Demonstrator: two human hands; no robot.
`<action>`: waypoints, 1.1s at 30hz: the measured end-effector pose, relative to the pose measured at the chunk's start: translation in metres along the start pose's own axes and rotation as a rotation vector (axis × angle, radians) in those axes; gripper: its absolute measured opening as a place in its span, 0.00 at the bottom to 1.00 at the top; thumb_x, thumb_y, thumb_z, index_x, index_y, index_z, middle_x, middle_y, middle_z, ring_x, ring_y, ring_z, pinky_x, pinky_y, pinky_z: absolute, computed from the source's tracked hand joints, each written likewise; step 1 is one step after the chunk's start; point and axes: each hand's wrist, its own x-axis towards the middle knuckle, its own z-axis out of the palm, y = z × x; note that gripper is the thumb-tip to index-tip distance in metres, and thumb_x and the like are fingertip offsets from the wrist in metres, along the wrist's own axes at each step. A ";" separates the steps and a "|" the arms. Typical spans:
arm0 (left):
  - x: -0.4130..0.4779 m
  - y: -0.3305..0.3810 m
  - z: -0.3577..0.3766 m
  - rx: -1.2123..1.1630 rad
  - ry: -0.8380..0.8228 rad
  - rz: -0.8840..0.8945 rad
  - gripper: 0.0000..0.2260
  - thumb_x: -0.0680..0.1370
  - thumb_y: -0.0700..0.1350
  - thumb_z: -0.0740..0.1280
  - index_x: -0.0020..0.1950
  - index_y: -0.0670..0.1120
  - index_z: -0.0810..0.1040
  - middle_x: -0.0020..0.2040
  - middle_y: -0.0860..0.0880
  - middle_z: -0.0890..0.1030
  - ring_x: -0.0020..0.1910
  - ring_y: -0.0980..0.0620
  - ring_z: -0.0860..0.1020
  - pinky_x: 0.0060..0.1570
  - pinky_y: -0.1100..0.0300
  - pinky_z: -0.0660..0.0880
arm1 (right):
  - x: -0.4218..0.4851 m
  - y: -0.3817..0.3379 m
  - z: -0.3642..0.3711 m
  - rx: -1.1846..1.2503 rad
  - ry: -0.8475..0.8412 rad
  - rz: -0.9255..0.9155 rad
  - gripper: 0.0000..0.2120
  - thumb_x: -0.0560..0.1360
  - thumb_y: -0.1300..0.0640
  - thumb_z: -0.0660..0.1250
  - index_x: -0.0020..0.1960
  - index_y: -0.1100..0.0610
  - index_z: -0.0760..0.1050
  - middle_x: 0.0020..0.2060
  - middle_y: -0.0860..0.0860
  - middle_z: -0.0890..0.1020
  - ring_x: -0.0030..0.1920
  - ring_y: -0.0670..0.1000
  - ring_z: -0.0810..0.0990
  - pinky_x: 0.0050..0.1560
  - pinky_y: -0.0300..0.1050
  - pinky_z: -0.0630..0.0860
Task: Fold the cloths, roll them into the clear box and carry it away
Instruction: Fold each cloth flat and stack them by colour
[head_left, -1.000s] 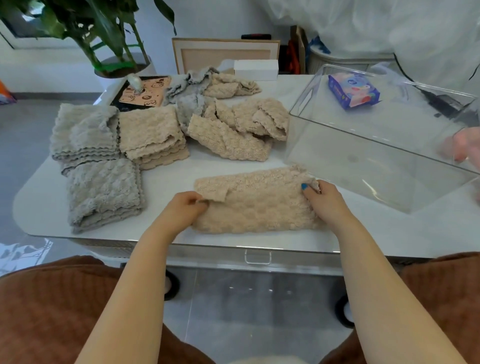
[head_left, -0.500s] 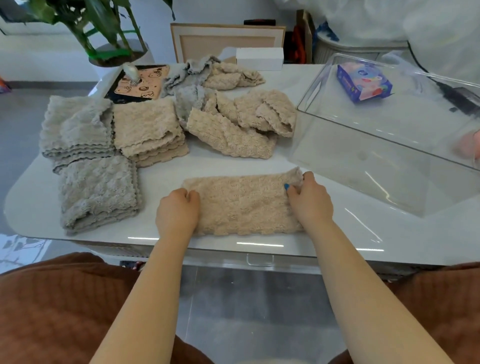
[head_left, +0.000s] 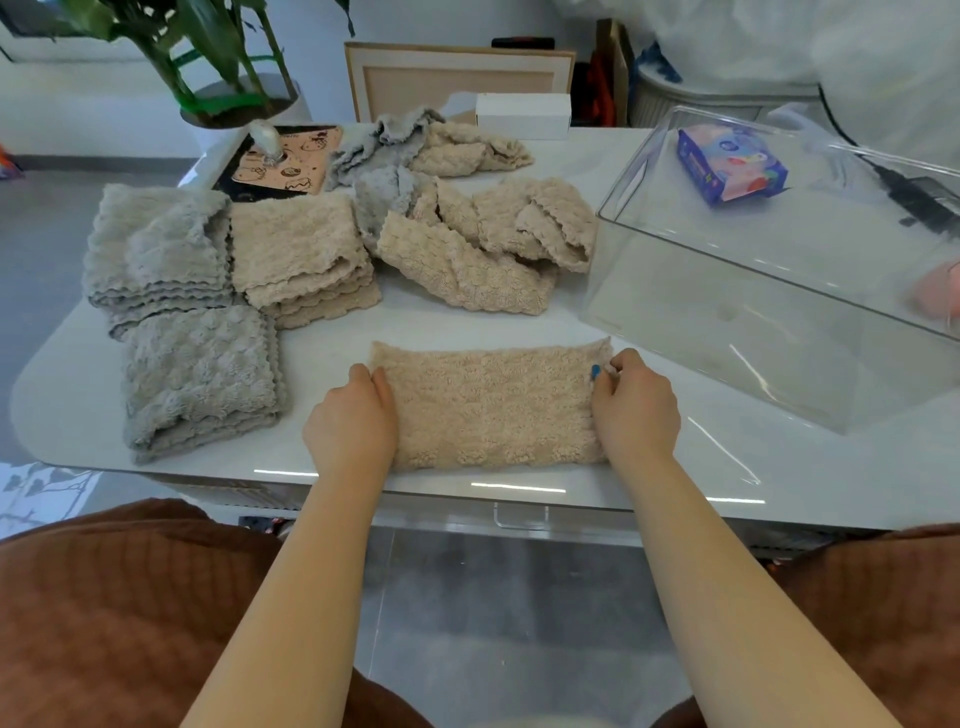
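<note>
A beige cloth (head_left: 491, 405), folded into a long strip, lies flat near the front edge of the white table (head_left: 467, 327). My left hand (head_left: 350, 423) grips its left end with curled fingers. My right hand (head_left: 636, 408) pinches its right end. The clear box (head_left: 753, 291) stands tilted at the right, a little beyond the cloth. Folded grey cloths (head_left: 200, 374) and a second grey stack (head_left: 156, 249) sit at the left, beside a stack of folded beige cloths (head_left: 304, 254). Loose beige and grey cloths (head_left: 483, 239) are heaped behind.
A blue packet (head_left: 730, 163) shows through the box. Another person's hand (head_left: 937, 288) holds the box at the far right edge. A white carton (head_left: 522, 114), a patterned tray (head_left: 283, 161) and a potted plant (head_left: 218, 57) stand at the back.
The folded-over left corner has been laid flat, so the cloth is now an even strip. Both hands have slid to its two ends. The view has shifted slightly.
</note>
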 end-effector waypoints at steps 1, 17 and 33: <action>0.000 0.000 0.000 0.019 -0.008 0.004 0.16 0.83 0.50 0.50 0.42 0.43 0.68 0.32 0.46 0.72 0.32 0.44 0.71 0.32 0.57 0.65 | -0.002 0.001 0.000 -0.017 0.003 -0.009 0.07 0.79 0.56 0.59 0.49 0.59 0.72 0.40 0.54 0.78 0.38 0.56 0.75 0.35 0.45 0.68; -0.003 0.000 0.007 0.049 -0.013 -0.006 0.14 0.83 0.52 0.51 0.44 0.44 0.67 0.32 0.45 0.73 0.30 0.45 0.71 0.31 0.57 0.64 | -0.002 -0.002 0.004 -0.129 0.020 -0.079 0.07 0.80 0.58 0.56 0.50 0.60 0.70 0.43 0.55 0.75 0.36 0.55 0.70 0.33 0.46 0.65; -0.013 0.027 0.020 -0.085 -0.012 0.458 0.21 0.81 0.48 0.54 0.74 0.43 0.65 0.74 0.43 0.65 0.73 0.42 0.63 0.70 0.44 0.62 | -0.010 -0.020 0.008 -0.120 0.014 -0.518 0.18 0.78 0.58 0.57 0.66 0.60 0.73 0.65 0.58 0.74 0.66 0.62 0.71 0.63 0.56 0.68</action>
